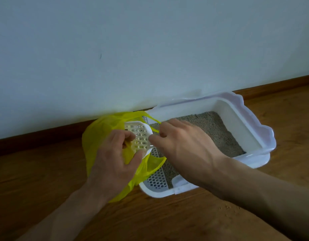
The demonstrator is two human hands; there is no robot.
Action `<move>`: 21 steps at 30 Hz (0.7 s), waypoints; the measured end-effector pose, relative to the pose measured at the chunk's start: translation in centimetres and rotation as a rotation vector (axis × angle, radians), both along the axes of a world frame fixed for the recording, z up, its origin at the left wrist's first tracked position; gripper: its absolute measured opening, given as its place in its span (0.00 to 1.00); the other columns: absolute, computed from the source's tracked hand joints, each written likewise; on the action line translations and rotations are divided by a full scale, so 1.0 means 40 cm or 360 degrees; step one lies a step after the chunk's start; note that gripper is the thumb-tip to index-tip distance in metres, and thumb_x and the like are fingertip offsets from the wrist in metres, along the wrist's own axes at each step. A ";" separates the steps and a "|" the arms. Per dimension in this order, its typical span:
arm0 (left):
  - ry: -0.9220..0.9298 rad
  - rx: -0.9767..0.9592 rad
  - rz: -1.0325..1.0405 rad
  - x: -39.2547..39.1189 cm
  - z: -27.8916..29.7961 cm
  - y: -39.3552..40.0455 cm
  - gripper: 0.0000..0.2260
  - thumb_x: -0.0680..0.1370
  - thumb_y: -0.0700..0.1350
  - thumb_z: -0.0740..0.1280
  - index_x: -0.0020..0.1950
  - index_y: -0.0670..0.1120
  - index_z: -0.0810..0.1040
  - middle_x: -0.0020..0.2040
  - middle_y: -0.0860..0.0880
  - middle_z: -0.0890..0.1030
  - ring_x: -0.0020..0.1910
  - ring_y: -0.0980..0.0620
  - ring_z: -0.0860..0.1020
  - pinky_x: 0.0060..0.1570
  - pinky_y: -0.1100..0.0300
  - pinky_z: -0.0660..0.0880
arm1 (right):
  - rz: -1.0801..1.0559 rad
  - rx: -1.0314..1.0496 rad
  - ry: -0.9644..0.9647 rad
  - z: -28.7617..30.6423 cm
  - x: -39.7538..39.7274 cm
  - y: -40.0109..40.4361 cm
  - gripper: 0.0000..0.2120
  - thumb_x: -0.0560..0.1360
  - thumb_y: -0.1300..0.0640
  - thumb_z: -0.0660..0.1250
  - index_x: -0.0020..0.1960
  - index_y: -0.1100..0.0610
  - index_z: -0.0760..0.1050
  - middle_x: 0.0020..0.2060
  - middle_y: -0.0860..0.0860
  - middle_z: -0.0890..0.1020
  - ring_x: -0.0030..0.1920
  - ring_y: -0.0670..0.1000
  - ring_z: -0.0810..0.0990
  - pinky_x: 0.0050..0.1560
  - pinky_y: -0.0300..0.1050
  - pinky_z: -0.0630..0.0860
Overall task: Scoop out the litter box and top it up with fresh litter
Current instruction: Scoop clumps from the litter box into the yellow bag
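Observation:
A white litter box [251,129] lies on the wood floor against the wall, with grey litter [218,131] inside and a slotted grate [158,178] at its near left end. A yellow plastic bag [96,133] sits at the box's left end. The white slotted scoop [139,136] is over the bag's mouth. My left hand [115,159] grips the bag's near edge, its fingers curled beside the scoop. My right hand [181,145] holds the scoop's right side with curled fingers, and a yellow bag handle runs under its fingers.
The white wall [132,49] and a dark wooden baseboard [37,140] run behind the box. A few litter grains [226,208] lie scattered on the wood floor [167,220] near my right forearm.

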State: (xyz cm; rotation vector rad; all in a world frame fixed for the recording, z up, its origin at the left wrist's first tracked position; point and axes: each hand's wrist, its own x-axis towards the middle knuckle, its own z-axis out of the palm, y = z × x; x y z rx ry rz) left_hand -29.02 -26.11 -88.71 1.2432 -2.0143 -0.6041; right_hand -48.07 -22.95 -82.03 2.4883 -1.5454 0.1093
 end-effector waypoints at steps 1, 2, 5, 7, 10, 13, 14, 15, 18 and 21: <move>0.0005 0.0002 -0.0002 0.002 0.000 0.000 0.15 0.72 0.51 0.71 0.56 0.48 0.76 0.49 0.55 0.76 0.49 0.59 0.75 0.50 0.70 0.70 | -0.0002 -0.0010 0.0002 0.001 -0.001 -0.005 0.11 0.64 0.65 0.59 0.40 0.56 0.78 0.34 0.54 0.76 0.35 0.58 0.76 0.31 0.47 0.72; 0.0003 0.0003 -0.0007 0.004 -0.001 -0.001 0.14 0.73 0.51 0.70 0.56 0.48 0.76 0.50 0.55 0.76 0.50 0.60 0.75 0.50 0.70 0.70 | -0.0006 -0.0015 -0.0001 0.001 -0.003 -0.009 0.09 0.63 0.66 0.64 0.39 0.56 0.78 0.34 0.54 0.76 0.35 0.58 0.76 0.32 0.48 0.74; 0.0005 0.0000 -0.0017 0.008 -0.003 -0.004 0.13 0.74 0.50 0.69 0.56 0.47 0.76 0.50 0.55 0.76 0.50 0.59 0.75 0.51 0.69 0.71 | 0.0000 0.0002 0.0013 0.000 -0.009 -0.007 0.09 0.63 0.66 0.64 0.39 0.55 0.78 0.34 0.53 0.76 0.35 0.58 0.75 0.31 0.47 0.73; 0.0009 -0.0003 -0.0024 0.007 -0.003 -0.006 0.12 0.75 0.49 0.69 0.56 0.47 0.76 0.49 0.55 0.76 0.50 0.57 0.76 0.51 0.68 0.72 | 0.0039 0.0012 0.0013 0.000 -0.009 -0.005 0.08 0.65 0.64 0.62 0.38 0.55 0.78 0.33 0.52 0.76 0.34 0.58 0.76 0.30 0.45 0.68; -0.0002 -0.0016 -0.0042 0.007 -0.003 -0.006 0.11 0.75 0.49 0.68 0.56 0.46 0.76 0.49 0.54 0.76 0.49 0.56 0.76 0.51 0.67 0.71 | -0.0031 0.0083 -0.0051 0.000 -0.020 -0.012 0.10 0.59 0.64 0.75 0.35 0.55 0.76 0.31 0.52 0.74 0.31 0.58 0.76 0.29 0.43 0.61; 0.0010 0.0016 -0.0047 0.006 -0.003 -0.007 0.11 0.76 0.50 0.67 0.56 0.47 0.76 0.49 0.55 0.75 0.49 0.56 0.76 0.50 0.68 0.71 | -0.0056 0.0175 -0.0062 -0.004 -0.033 -0.005 0.11 0.60 0.61 0.77 0.38 0.54 0.77 0.32 0.50 0.74 0.33 0.57 0.76 0.28 0.43 0.61; 0.0009 0.0015 -0.0045 0.006 -0.003 -0.008 0.11 0.76 0.50 0.67 0.56 0.47 0.76 0.49 0.55 0.75 0.49 0.57 0.76 0.50 0.69 0.71 | -0.0076 0.0205 -0.0062 -0.003 -0.039 -0.001 0.10 0.63 0.59 0.76 0.41 0.53 0.77 0.34 0.50 0.75 0.35 0.56 0.77 0.28 0.44 0.63; 0.0006 0.0006 -0.0041 0.006 -0.003 -0.009 0.12 0.76 0.50 0.67 0.56 0.46 0.77 0.49 0.54 0.76 0.48 0.57 0.75 0.50 0.70 0.70 | -0.0112 0.0218 -0.0073 0.000 -0.050 -0.001 0.08 0.67 0.57 0.74 0.45 0.52 0.78 0.37 0.49 0.76 0.38 0.56 0.78 0.29 0.45 0.65; 0.0014 -0.0006 -0.0034 0.009 -0.004 -0.011 0.12 0.76 0.50 0.67 0.55 0.45 0.77 0.49 0.52 0.77 0.47 0.56 0.75 0.50 0.69 0.70 | -0.0299 0.0257 -0.0256 -0.006 -0.112 -0.004 0.06 0.74 0.52 0.64 0.50 0.51 0.76 0.41 0.49 0.77 0.41 0.57 0.79 0.34 0.48 0.72; -0.0001 -0.0032 -0.0035 0.011 -0.005 -0.012 0.12 0.75 0.51 0.67 0.54 0.45 0.76 0.48 0.52 0.77 0.46 0.53 0.75 0.49 0.64 0.72 | -0.0443 0.0277 -0.0358 -0.029 -0.176 0.005 0.05 0.75 0.52 0.63 0.48 0.51 0.76 0.38 0.47 0.75 0.36 0.54 0.77 0.33 0.52 0.75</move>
